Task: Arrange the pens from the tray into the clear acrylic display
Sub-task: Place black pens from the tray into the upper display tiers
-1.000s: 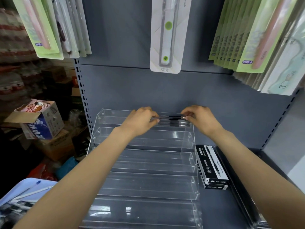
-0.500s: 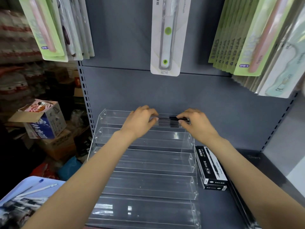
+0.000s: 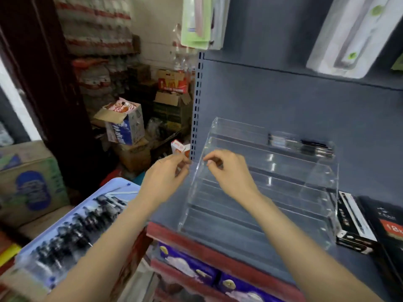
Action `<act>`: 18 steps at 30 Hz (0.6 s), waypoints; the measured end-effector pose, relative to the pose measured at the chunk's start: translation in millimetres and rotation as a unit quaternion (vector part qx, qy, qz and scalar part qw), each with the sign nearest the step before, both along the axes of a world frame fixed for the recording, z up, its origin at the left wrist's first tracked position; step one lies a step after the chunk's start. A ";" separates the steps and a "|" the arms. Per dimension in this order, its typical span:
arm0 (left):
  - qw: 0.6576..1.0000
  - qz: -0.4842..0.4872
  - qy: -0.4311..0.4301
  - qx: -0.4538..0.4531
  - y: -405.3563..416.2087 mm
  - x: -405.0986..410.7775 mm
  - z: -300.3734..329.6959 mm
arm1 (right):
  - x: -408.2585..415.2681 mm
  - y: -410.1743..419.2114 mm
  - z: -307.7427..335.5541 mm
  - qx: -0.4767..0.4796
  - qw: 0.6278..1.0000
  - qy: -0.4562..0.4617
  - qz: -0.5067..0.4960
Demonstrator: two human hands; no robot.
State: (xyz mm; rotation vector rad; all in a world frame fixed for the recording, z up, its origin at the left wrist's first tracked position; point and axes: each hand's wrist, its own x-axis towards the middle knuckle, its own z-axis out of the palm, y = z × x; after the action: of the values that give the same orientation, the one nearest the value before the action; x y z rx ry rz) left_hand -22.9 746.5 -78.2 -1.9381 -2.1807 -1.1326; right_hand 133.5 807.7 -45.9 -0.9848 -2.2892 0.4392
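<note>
The clear acrylic display [image 3: 257,205] stands stepped on a grey shelf. A few black pens [image 3: 302,144] lie in its top tier at the right. To the lower left a light blue tray [image 3: 122,187] holds several dark pens [image 3: 72,232]. My left hand [image 3: 164,180] hovers at the display's left edge with loosely curled fingers and holds nothing. Just right of it, my right hand [image 3: 227,172] hangs in front of the display's left side, its fingers also loosely curled and empty. The frame is blurred by motion.
Black pen boxes [image 3: 354,223] lie right of the display on the grey shelf [image 3: 165,212]. Packaged goods [image 3: 349,35] hang above. Cardboard boxes [image 3: 124,125] and stacked stock fill the floor at the left. Purple packs [image 3: 187,262] sit on the lower shelf.
Both hands have let go of the pens in the top tier and drawn back down to the left. My view has swung left toward the tray.
</note>
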 end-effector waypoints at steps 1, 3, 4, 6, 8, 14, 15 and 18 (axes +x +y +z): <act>1.000 0.019 -0.009 -0.014 -11.2 -19.9 -8.8 | -20.0 -9.4 -7.1 -0.004 1.000 -0.010 0.015; 0.997 0.054 -0.029 -0.048 -33.5 -62.6 -27.4 | -61.3 -29.2 -23.6 -0.021 0.998 -0.032 0.048; 0.994 0.070 -0.040 -0.069 -44.4 -84.5 -36.9 | -83.0 -38.9 -32.6 -0.037 0.996 -0.043 0.063; 0.988 0.095 -0.059 -0.104 -65.9 -128.7 -56.4 | -125.0 -56.8 -50.8 -0.065 0.993 -0.054 0.081; 0.982 0.111 -0.064 -0.140 -82.8 -171.4 -74.3 | -165.1 -71.6 -69.9 -0.090 0.990 -0.060 0.086; 0.970 0.078 -0.034 -0.226 -107.9 -264.4 -123.0 | -257.1 -95.4 -137.6 -0.203 0.968 -0.135 0.066; 0.968 0.061 -0.031 -0.243 -110.0 -275.0 -131.2 | -266.4 -96.1 -149.3 -0.220 0.962 -0.149 0.057; 0.957 0.005 -0.023 -0.290 -114.9 -296.5 -154.8 | -284.8 -98.9 -181.0 -0.270 0.944 -0.187 0.018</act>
State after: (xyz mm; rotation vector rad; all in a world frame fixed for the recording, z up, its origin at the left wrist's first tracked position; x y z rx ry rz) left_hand -319.4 631.6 -233.0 -2.0876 -2.7765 -0.5693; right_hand -151.3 708.8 -226.9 -1.3881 -2.5841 1.0102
